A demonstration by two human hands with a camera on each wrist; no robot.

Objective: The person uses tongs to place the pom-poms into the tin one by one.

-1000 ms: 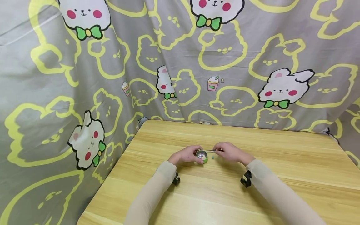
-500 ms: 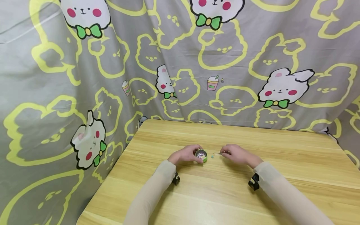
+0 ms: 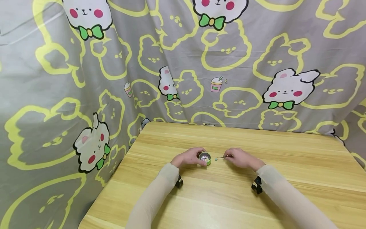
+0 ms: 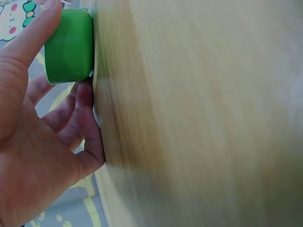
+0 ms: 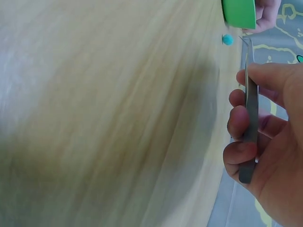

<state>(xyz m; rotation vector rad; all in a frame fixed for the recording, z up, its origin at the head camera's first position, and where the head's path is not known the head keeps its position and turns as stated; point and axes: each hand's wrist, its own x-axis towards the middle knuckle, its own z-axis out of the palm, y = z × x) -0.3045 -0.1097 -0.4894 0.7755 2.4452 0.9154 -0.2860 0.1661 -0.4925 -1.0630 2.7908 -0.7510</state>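
Note:
My left hand (image 3: 189,156) curls round a small green round container (image 3: 209,162), thumb on the near side and fingers on the far side. It stands on the table with its top uncovered, and some pale, shiny pieces lie inside, too small to make out. A pair of tweezers (image 5: 252,113) with bent tips is pinched in my right hand (image 3: 240,157), pointing left. At those tips, right of the container, a small teal ball (image 5: 227,39) rests on the table. Whether the tips touch it I cannot tell. The left wrist view shows the container's green side (image 4: 71,46).
The wood-grain table (image 3: 200,197) extends on all sides of both hands. A grey curtain (image 3: 183,105) with yellow outlines and white cartoon animals hangs behind the table and along its left.
My right hand has drawn the tweezers rightward from the container's rim, then brought their tips down and slightly left to the teal ball. My left hand and the container hold still.

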